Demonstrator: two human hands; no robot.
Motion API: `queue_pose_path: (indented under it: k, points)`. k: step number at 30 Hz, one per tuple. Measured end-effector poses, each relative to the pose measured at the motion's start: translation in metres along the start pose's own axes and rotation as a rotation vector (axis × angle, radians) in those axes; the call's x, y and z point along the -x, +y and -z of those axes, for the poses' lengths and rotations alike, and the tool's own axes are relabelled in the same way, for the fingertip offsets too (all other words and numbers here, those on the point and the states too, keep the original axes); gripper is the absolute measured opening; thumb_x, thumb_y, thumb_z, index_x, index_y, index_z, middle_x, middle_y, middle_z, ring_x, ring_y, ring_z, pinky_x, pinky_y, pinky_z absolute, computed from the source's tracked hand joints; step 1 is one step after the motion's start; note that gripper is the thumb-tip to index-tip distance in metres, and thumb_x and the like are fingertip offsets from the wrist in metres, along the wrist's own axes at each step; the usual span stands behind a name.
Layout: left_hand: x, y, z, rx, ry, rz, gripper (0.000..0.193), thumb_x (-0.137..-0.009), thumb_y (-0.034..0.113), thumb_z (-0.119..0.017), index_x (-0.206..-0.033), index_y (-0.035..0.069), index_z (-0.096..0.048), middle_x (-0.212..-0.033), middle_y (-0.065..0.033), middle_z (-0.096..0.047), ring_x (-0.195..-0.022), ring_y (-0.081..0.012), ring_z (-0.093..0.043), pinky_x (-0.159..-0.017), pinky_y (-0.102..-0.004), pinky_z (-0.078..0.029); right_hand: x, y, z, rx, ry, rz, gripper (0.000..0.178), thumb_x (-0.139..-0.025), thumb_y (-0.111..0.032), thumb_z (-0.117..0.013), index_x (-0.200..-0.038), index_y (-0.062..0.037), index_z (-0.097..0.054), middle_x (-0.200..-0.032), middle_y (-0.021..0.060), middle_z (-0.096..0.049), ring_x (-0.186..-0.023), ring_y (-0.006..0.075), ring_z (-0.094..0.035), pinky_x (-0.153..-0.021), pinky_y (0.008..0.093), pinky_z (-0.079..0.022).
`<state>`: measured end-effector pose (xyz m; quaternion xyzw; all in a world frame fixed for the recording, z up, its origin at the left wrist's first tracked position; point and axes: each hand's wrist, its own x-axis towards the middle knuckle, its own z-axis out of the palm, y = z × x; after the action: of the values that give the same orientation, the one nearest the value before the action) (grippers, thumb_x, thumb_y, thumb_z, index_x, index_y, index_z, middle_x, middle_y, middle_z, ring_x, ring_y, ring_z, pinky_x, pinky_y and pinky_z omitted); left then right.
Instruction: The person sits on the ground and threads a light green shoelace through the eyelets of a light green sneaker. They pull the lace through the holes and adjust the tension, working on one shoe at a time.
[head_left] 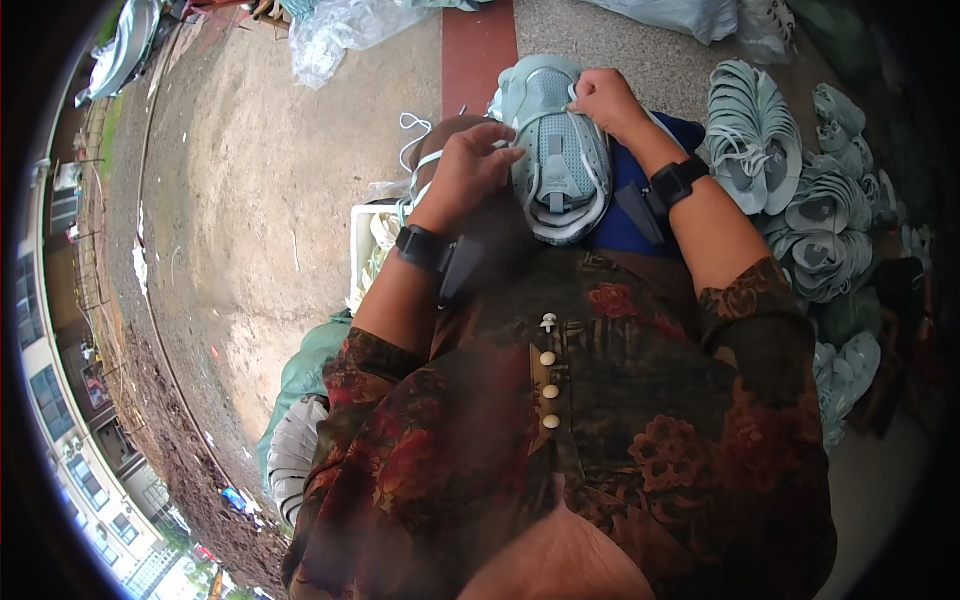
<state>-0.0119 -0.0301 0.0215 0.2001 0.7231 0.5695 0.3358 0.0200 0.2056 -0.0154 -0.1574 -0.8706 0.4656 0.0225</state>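
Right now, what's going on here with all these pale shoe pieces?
A seated person holds a pale green shoe upper on their lap with both bare hands. The left hand presses on its near side, where a white lace hangs; the right hand pinches its far edge. A stack of matching uppers lies on the ground to the right, and a white crate sits to the left.

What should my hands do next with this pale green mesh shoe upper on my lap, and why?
Probably draw the loose white lace through with the left hand, while the right hand steadies the pale green mesh shoe upper. The left fingertips rest at the upper's edge, the right hand grips its top rim, and the lace hangs slack to the left. Whether it is already threaded is unclear.
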Motion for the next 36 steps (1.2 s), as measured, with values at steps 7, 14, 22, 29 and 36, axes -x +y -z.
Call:
queue_pose_path:
  k: [7, 14, 22, 29, 36]
  points:
    - [-0.01, 0.004, -0.01, -0.107, 0.035, -0.106, 0.027, -0.085, 0.002, -0.056, -0.111, 0.002, -0.057, -0.064, 0.001, -0.056, -0.055, -0.004, -0.049, -0.053, -0.0198, -0.041, 0.044, -0.03, -0.01, 0.477, 0.156, 0.109, 0.021, -0.077, -0.016, -0.061, -0.088, 0.0002, -0.055, -0.074, 0.021, -0.059, -0.076, 0.0387, -0.06, -0.069, 0.0462, -0.048]
    - [-0.029, -0.002, -0.039, -0.279, 0.065, -0.299, 0.039, -0.076, -0.004, -0.047, -0.114, 0.001, -0.054, -0.063, -0.0018, -0.055, -0.056, -0.0088, -0.05, -0.054, -0.0258, -0.043, 0.059, -0.052, -0.013, 0.509, 0.03, 0.054, 0.034, -0.072, -0.009, -0.063, -0.101, 0.0052, -0.052, -0.098, 0.0273, -0.054, -0.094, 0.0415, -0.055, -0.079, 0.0441, -0.048]
    - [-0.042, 0.008, -0.053, -0.554, 0.152, -0.459, 0.03, -0.074, -0.002, -0.05, -0.102, 0.006, -0.058, -0.06, -0.0165, -0.054, -0.053, -0.0286, -0.055, -0.056, -0.0362, -0.045, 0.044, -0.025, -0.006, 0.338, 0.161, 0.213, 0.009, -0.069, -0.005, -0.057, -0.074, 0.0001, -0.061, -0.077, 0.0244, -0.061, -0.078, 0.0401, -0.06, -0.068, 0.0461, -0.047]
    - [-0.059, 0.007, -0.07, -0.919, 0.189, -0.602, 0.006, -0.076, 0.011, -0.056, -0.077, 0.006, -0.057, -0.073, -0.016, -0.06, -0.07, -0.0343, -0.06, -0.057, -0.0422, -0.048, 0.042, -0.016, 0.004, 0.136, 0.15, 0.153, 0.006, -0.07, -0.006, -0.054, -0.071, -0.0003, -0.056, -0.074, 0.024, -0.058, -0.073, 0.0393, -0.059, -0.061, 0.0443, -0.045]
    - [-0.07, -0.012, -0.07, -1.07, 0.144, -0.554, 0.007, -0.075, 0.011, -0.057, -0.074, 0.005, -0.057, -0.071, -0.0134, -0.059, -0.069, -0.0311, -0.061, -0.057, -0.0407, -0.049, 0.047, -0.009, 0.003, -0.066, 0.191, 0.166, 0.021, -0.074, -0.017, -0.057, -0.064, 0.0007, -0.055, -0.066, 0.0227, -0.055, -0.058, 0.0331, -0.055, -0.053, 0.0396, -0.039]
